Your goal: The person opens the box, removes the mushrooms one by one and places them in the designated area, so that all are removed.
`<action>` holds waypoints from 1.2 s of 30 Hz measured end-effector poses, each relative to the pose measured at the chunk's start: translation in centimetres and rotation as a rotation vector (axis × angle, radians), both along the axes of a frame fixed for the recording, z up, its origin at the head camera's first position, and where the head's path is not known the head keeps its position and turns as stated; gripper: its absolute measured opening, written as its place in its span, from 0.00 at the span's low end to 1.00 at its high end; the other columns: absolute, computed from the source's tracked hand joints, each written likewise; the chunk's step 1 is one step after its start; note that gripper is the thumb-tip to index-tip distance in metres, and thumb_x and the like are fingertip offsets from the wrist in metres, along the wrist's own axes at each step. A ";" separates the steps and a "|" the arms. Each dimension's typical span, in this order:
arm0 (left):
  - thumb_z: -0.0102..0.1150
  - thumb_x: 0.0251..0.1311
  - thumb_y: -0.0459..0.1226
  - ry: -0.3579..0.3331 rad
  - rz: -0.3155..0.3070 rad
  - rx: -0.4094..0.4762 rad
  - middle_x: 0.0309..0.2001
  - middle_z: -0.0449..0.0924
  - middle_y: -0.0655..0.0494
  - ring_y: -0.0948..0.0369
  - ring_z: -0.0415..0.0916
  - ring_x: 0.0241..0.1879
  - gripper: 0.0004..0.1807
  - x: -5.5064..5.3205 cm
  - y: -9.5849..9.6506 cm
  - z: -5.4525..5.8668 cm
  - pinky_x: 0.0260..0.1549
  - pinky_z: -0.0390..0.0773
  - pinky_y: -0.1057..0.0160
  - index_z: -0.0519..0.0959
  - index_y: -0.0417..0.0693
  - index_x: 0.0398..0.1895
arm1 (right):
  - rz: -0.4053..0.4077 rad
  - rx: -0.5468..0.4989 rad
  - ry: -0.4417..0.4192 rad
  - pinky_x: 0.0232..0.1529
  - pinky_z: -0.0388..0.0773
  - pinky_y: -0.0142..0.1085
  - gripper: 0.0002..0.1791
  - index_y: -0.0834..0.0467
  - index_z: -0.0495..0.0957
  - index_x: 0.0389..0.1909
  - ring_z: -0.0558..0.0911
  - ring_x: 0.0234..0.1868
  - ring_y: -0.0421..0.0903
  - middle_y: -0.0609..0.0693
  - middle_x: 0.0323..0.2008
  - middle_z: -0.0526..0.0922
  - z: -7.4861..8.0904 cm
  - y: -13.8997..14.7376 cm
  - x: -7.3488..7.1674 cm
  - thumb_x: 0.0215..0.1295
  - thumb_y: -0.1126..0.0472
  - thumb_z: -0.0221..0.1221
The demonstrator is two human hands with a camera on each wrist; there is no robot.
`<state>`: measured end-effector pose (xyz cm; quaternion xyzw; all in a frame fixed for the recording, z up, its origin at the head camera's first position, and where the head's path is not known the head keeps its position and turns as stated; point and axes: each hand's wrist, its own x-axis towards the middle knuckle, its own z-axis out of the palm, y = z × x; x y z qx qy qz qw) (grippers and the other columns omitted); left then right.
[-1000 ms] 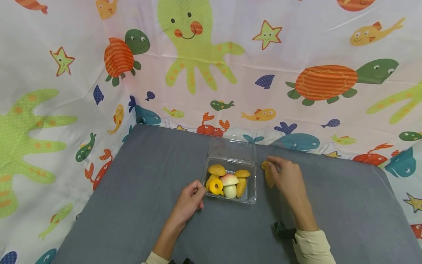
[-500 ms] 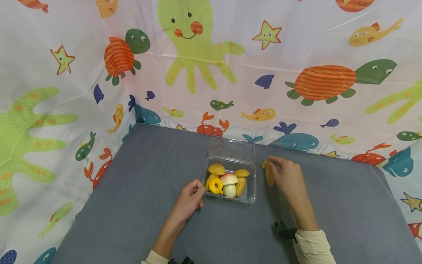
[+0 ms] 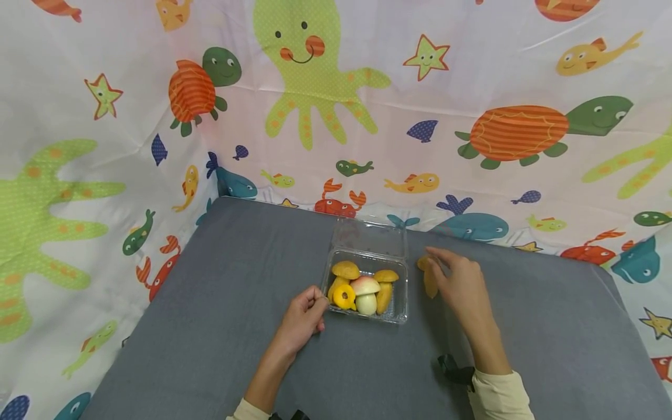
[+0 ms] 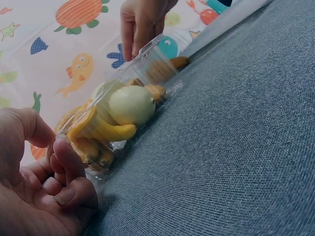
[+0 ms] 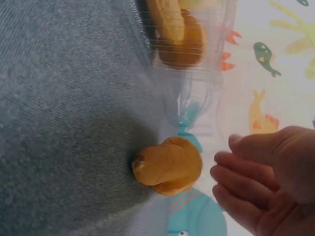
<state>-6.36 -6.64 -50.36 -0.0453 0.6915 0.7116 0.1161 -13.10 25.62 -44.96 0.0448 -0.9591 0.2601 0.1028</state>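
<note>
A clear plastic clamshell box [image 3: 401,318] lies on the grey cloth with its lid tipped back. Inside are toy-like mushrooms: a brown-capped one at the left, a pink-and-pale one [image 3: 366,296] in the middle, another brown one [image 3: 385,291] at the right. A yellow trumpet-shaped piece [image 3: 344,297] lies in front. My left hand [image 3: 300,322] pinches the box's near left corner between thumb and forefinger. A loose brown mushroom [image 5: 170,167] lies right of the box. Just beside it is my right hand [image 5: 261,182], fingers loosely bent, with a gap visible in the right wrist view.
The grey cloth-covered table [image 3: 220,326] extends around the box on both sides. A sea-animal printed curtain [image 3: 367,105] hangs along the back and left edges. The raised lid [image 3: 370,236] stands close to the back edge. Dark straps [image 3: 454,370] cross the wrists.
</note>
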 end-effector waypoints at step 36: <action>0.56 0.72 0.33 0.016 0.004 -0.004 0.22 0.68 0.56 0.60 0.70 0.21 0.09 0.0 0.0 0.0 0.22 0.67 0.67 0.70 0.44 0.31 | 0.727 0.060 0.179 0.59 0.82 0.46 0.33 0.47 0.80 0.69 0.83 0.64 0.45 0.43 0.65 0.83 3.1 -6.2 2.7 0.62 0.65 0.74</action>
